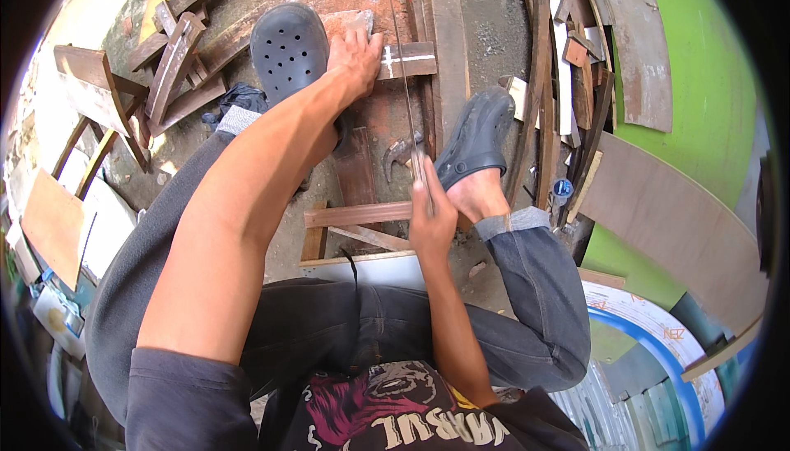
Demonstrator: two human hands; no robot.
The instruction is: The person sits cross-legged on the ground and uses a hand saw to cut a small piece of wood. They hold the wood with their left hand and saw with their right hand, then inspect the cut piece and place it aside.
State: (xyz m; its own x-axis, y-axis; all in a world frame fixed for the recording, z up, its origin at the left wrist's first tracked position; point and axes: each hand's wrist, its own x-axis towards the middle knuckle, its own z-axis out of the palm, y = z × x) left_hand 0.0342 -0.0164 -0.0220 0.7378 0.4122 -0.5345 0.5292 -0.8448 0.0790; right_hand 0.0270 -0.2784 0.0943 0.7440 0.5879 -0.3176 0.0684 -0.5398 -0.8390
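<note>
My right hand (pixel 434 222) is closed round the handle end of a handsaw (pixel 406 93), whose thin blade, seen nearly edge-on, points away from me. The blade crosses a short brown wooden board (pixel 420 59) with white marks, near its right end. My left hand (pixel 355 60) presses down over the board's left part, fingers pointing away from me; their grip is partly hidden. Just beyond those fingers lies a rough block (pixel 355 20). Beside the blade, a claw hammer (pixel 397 155) lies on the ground, its handle hidden.
My feet in dark clogs (pixel 290 49) flank the work. Long planks (pixel 448 31) lie to its right, with more stacked timber (pixel 539 81) beyond. Scrap wood pieces (pixel 177 64) are piled at the far left. A small wooden frame (pixel 358 215) lies between my legs. A curved brown panel (pixel 666 212) rests on green sheeting.
</note>
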